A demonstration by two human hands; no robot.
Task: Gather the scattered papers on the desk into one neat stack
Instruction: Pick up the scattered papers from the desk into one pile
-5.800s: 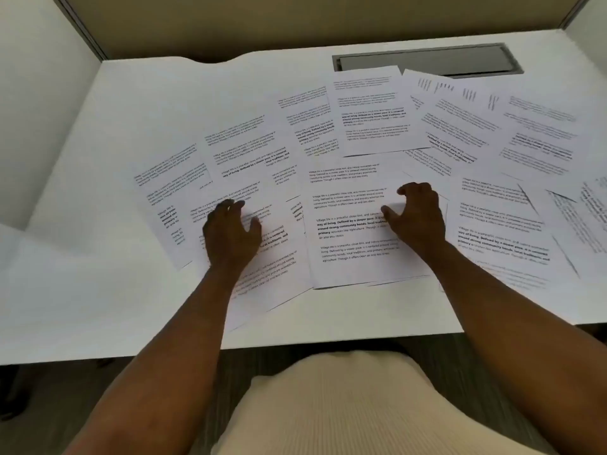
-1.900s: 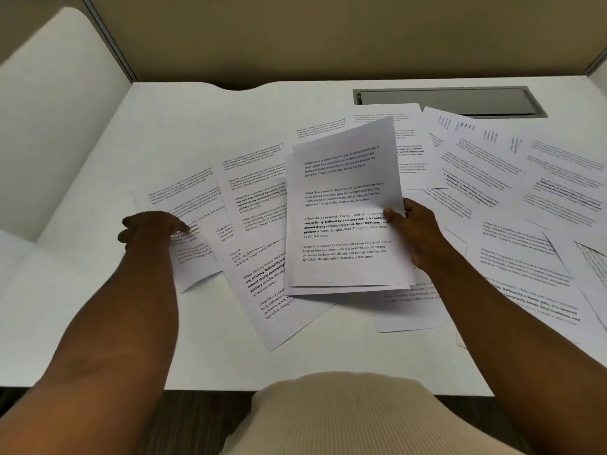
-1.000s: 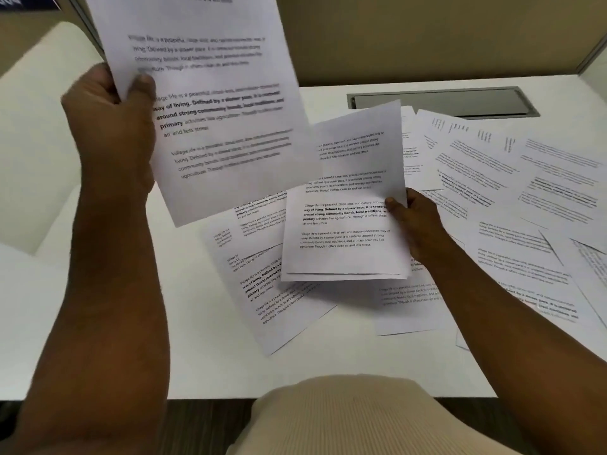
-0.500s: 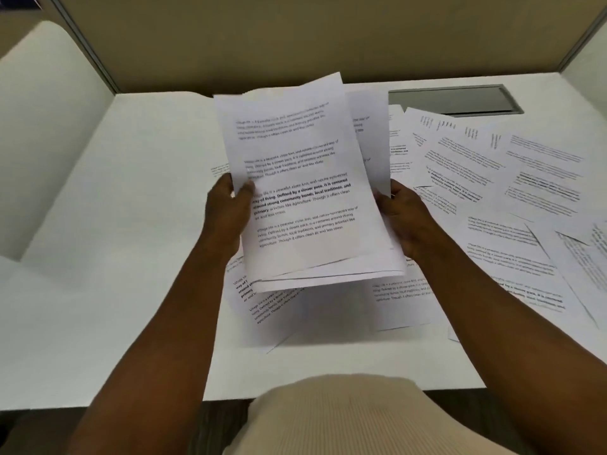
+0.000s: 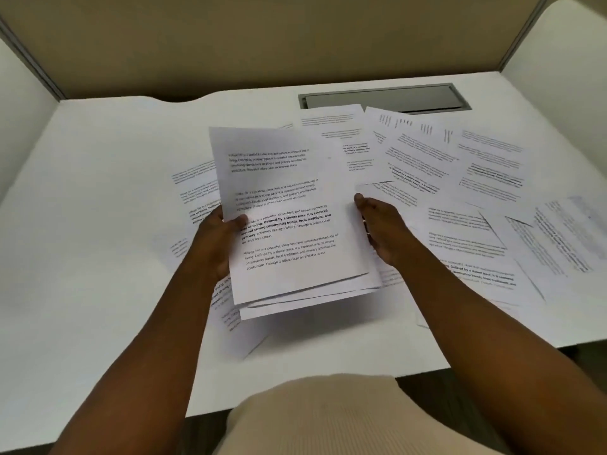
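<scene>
Both hands hold a thin stack [image 5: 289, 224] of white printed sheets above the tabletop [image 5: 98, 198], tilted toward the camera. The left hand [image 5: 215, 244] has its grip clamped on the stack's left edge, thumb lying across the top page. The right hand [image 5: 382, 229] presses its fingers flat against the right edge; whether that grip closes around the sheets cannot be told. The stack's bottom edges are uneven, several corners fanned out and slightly curled.

More papers [image 5: 460, 178] lie loose and overlapping on the right half of the tabletop, each carrying blocks of black text, some bold. A few sheets [image 5: 197, 188] lie flat under and left of the stack.

The tabletop is smooth, matte white, with a wavy cutout at its far edge and a grey rectangular hatch [image 5: 384, 99] set into it. Tan partition panels [image 5: 262, 41] with grey trim enclose the far side.
</scene>
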